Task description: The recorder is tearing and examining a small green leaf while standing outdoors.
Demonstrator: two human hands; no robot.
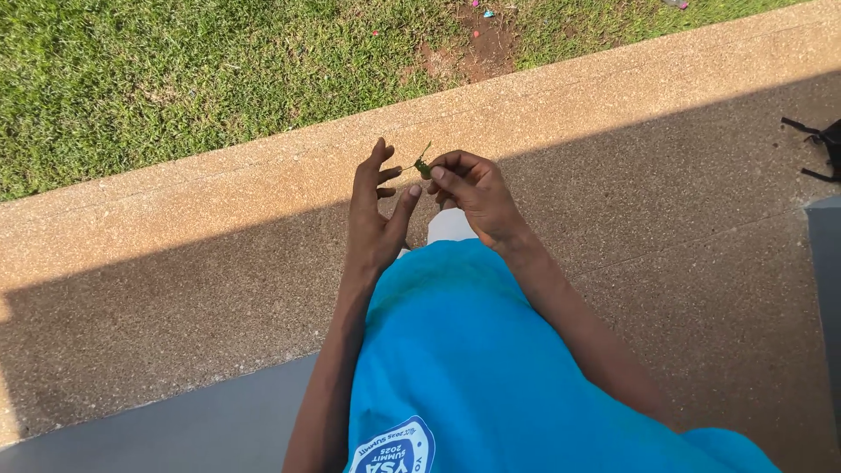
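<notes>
The small green sprig sits pinched between the thumb and fingertips of my right hand, held out in front of my chest above the pebbled concrete ledge. A thin stalk pokes up and to the left from it; the piece is too small for me to say what plant it is, or whether anything has been stripped from it. My left hand is released, fingers spread and slightly curled, its fingertips just beside the sprig but not touching it as far as I can tell. So I judge the work to be in its middle: the sprig is picked and in hand, the left fingers are poised at it, and nothing plucked off lies where I can see it.

Outward from there, the ledge runs diagonally across the view, sunlit along its far strip and shaded nearer me. Past its far edge the ground turns to grass with a bare patch of soil. My blue shirt fills the space beneath my arms. A grey surface lies low on my left, and a dark strap lies well apart at the right edge. Around both hands there is open room on every side.
</notes>
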